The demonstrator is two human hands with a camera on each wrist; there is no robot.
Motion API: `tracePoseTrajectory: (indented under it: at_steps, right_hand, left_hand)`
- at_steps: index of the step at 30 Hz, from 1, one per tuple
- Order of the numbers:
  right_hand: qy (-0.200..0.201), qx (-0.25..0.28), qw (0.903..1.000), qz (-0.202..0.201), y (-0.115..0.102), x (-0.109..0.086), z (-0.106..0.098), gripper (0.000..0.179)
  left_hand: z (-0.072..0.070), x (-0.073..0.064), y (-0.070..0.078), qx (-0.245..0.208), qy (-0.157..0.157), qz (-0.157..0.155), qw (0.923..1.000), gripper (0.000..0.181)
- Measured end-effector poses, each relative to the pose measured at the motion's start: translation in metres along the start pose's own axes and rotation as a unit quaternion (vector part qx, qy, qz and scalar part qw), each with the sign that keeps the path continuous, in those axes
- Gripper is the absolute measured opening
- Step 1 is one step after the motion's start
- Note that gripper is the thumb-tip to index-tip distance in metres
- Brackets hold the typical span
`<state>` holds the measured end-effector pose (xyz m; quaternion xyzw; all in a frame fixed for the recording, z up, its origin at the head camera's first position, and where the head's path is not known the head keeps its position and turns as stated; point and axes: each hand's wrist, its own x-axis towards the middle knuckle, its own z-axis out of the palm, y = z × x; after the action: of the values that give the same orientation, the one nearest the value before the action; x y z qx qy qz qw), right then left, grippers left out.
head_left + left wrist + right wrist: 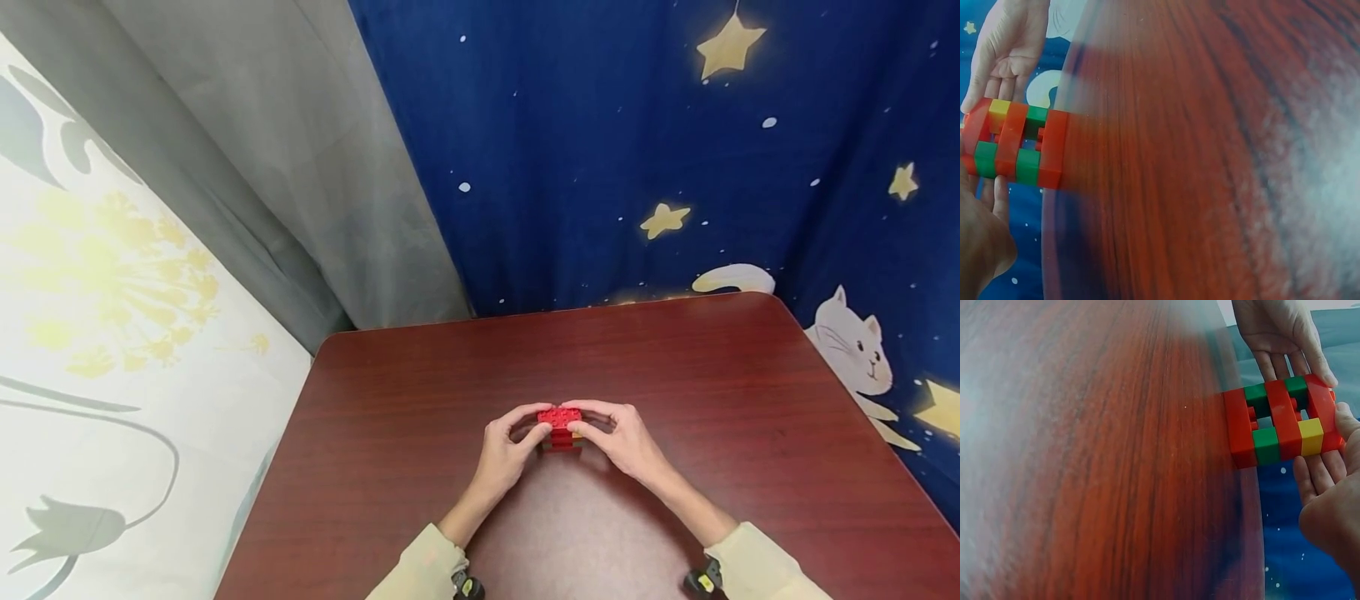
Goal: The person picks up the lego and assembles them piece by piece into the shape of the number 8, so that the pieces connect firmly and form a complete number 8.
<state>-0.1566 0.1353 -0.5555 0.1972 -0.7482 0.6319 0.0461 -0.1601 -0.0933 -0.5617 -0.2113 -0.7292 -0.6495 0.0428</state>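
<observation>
A small tower of toy building bricks point(561, 435) stands on the table between my two hands. Three long red bricks are stacked as layers, with a green brick point(1028, 165) and other small green ones, plus a yellow brick point(1310, 437), set between them at the ends, leaving gaps in the middle. My left hand point(501, 457) pinches the left end of the top red brick point(559, 417), thumb on the near side and fingers on the far side. On the opposite end, my right hand point(632, 443) grips the same brick likewise. Its studs show between the hands.
The dark reddish wooden table point(420, 392) has rounded far corners. Behind it hang a grey curtain point(300, 167) and a blue one point(585, 150) with stars and a cat. A white printed cloth point(150, 333) hangs along the left side.
</observation>
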Motion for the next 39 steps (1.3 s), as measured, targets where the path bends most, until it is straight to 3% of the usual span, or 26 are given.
tracePoseTrajectory:
  at_steps: [7,15,21,27,33,39]
  right_hand:
    - [0.01,0.001,1.0,0.001,0.002,-0.004,0.001,0.033]
    - [0.015,-0.023,0.9996,0.003,0.001,-0.008,0.001,0.038]
    - [-0.009,-0.044,0.9989,0.013,0.005,-0.011,0.0,0.05]
    - [-0.012,-0.046,0.9988,0.016,0.015,-0.014,0.002,0.057]
    - [-0.005,-0.065,0.9979,0.006,0.013,-0.016,0.002,0.059]
    - [0.009,-0.124,0.9921,0.017,0.009,-0.02,0.008,0.056]
  left_hand:
    - [0.005,-0.002,-0.001,0.016,0.008,0.025,0.9995,0.029]
    - [0.01,-0.004,-0.006,-0.001,0.018,0.022,0.9996,0.033]
    - [0.006,-0.002,-0.007,0.0,0.009,0.037,0.9993,0.035]
    - [-0.001,-0.002,-0.004,0.002,-0.007,0.028,0.9996,0.057]
    - [-0.008,-0.007,-0.005,0.07,-0.025,0.017,0.9971,0.076]
    - [-0.005,-0.015,-0.006,0.179,-0.038,0.019,0.9829,0.072]
